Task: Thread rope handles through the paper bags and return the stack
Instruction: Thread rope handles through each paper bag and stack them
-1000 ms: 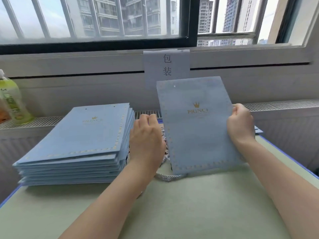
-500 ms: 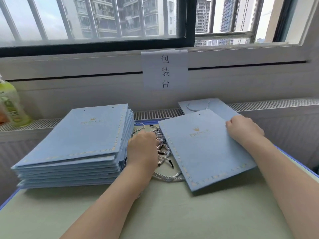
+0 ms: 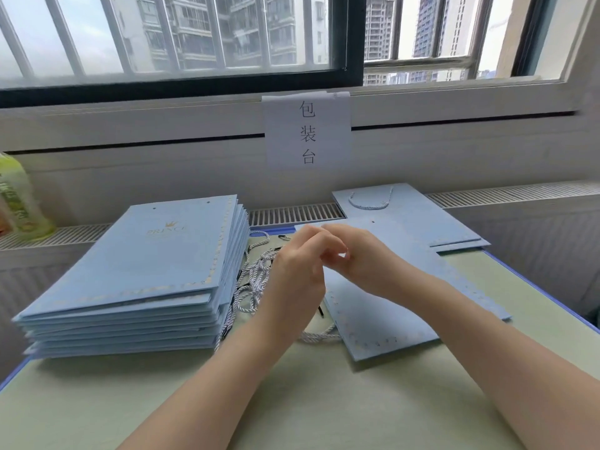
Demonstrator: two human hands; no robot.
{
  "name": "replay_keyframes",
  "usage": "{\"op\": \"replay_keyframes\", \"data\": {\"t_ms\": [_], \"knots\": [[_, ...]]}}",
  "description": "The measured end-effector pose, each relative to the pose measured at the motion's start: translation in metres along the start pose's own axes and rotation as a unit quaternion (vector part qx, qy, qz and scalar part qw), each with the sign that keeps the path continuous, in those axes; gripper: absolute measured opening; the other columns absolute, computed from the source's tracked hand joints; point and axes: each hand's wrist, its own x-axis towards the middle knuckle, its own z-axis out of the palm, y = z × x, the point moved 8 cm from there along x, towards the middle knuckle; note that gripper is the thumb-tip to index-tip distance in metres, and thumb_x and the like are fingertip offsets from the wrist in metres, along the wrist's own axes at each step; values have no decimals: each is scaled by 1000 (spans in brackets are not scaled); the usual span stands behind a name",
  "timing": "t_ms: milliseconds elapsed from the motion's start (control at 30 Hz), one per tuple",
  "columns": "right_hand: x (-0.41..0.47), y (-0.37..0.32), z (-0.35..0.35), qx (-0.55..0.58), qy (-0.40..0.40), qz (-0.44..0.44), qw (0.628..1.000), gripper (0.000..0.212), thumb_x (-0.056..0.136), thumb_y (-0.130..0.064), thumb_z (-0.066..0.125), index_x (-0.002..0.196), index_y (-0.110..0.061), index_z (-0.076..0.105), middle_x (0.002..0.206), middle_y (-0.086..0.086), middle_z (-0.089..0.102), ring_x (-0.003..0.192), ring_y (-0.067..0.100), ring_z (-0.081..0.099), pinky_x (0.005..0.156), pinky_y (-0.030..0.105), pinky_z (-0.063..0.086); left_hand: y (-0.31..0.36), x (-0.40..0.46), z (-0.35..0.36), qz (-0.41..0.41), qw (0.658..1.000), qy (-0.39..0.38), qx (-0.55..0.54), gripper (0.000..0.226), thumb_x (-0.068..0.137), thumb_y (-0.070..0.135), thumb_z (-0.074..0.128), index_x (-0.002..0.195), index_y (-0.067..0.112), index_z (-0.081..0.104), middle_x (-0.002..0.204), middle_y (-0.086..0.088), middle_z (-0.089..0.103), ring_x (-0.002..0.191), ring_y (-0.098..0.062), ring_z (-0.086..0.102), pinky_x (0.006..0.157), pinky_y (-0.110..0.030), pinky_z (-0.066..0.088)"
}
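Observation:
One flat blue paper bag (image 3: 406, 303) lies on the table, right of centre. Both my hands hover over its upper left part. My left hand (image 3: 295, 274) has its fingers curled, apparently pinching a rope handle, and a dark-tipped rope end (image 3: 320, 311) shows just under it. The curled fingertips of my right hand (image 3: 367, 258) meet those of the left; whether they pinch the rope too is hidden. A loose pile of white-blue rope handles (image 3: 256, 280) lies between this bag and the tall stack of blue bags (image 3: 156, 261) on the left.
Two bags with a rope handle fitted (image 3: 406, 209) lie at the back right, partly on the radiator grille. A green drink bottle (image 3: 19, 203) stands on the ledge at far left. A paper sign (image 3: 306, 131) hangs under the window. The green table (image 3: 324, 401) has a blue edge on the right.
The bag, held upright a second ago, now lies flat. My left hand has risen out of the rope pile, and my right hand has left the bag's edge to meet it.

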Motion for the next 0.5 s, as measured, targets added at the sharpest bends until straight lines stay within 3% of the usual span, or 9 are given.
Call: {"op": "replay_keyframes", "data": {"t_ms": [67, 167, 233, 333, 433, 500], "knots": [[0, 4, -9, 20, 30, 20, 999, 15, 91, -14, 56, 78, -7, 57, 74, 3, 60, 73, 18, 55, 66, 24, 44, 7, 1, -8, 7, 999, 38, 0, 37, 72, -21, 41, 87, 1, 67, 90, -11, 60, 83, -8, 54, 75, -11, 43], [0, 8, -35, 48, 119, 34, 991, 20, 95, -15, 52, 77, -14, 59, 70, -7, 57, 66, 7, 51, 65, 17, 41, 10, 3, -17, -6, 996, 88, 27, 37, 77, -18, 41, 97, 1, 65, 95, -10, 56, 89, -9, 52, 80, -10, 41], [-2, 11, -52, 105, 186, 55, 975, 28, 98, -21, 47, 74, -17, 60, 73, -6, 59, 67, 2, 52, 66, 15, 41, 0, 3, -14, -41, 995, 77, 52, 36, 80, -14, 41, 103, -2, 65, 98, -9, 56, 89, -13, 53, 82, -10, 40], [-8, 26, -69, 194, 267, 122, 936, 42, 100, -31, 40, 65, -17, 58, 70, -3, 62, 66, 6, 56, 63, 16, 44, -25, -4, 5, -107, 990, -29, 86, 33, 86, -10, 44, 109, -1, 66, 103, -11, 62, 93, -22, 59, 83, -16, 40], [-15, 45, -82, 203, 316, 190, 907, 47, 101, -29, 38, 61, -12, 54, 62, 2, 59, 52, 6, 54, 54, 15, 43, -46, -17, 26, -185, 964, -148, 118, 33, 93, -1, 43, 119, 5, 61, 115, -11, 62, 109, -25, 55, 92, -29, 39], [-21, 57, -92, 178, 343, 223, 895, 46, 101, -25, 38, 61, -10, 53, 61, 3, 58, 50, 9, 53, 55, 19, 43, -54, -23, 32, -224, 945, -196, 134, 32, 95, 6, 42, 123, 8, 58, 122, -9, 60, 116, -25, 51, 97, -32, 38]]}}
